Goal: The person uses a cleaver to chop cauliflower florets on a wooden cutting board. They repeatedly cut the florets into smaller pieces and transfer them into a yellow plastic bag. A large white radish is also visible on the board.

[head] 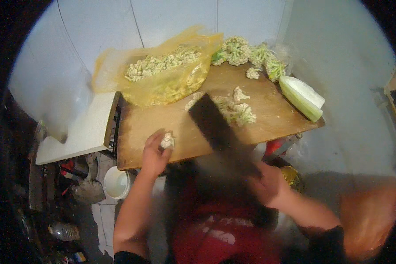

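My left hand [156, 150] holds a small cauliflower floret [167, 141] between thumb and fingers, at the near left part of a wooden cutting board [138, 118]. In my right hand [267, 183] is a cleaver [209, 120] with a dark, wide blade, blurred. The blade appears raised and partly covers a group of cauliflower pieces [244, 114] on the board. A yellow plastic bag [165, 94], open at its top, holds many cut cauliflower florets [165, 62] at the board's back left. Larger cauliflower heads [236, 51] lie along the back edge.
A cut pale green gourd or melon [302, 99] lies at the board's right edge. Left of the board is a white tabletop [82, 128]. A white bucket [117, 182] stands below, near my left forearm. Light wall panels [175, 19] rise behind, and a grey surface is at the right.
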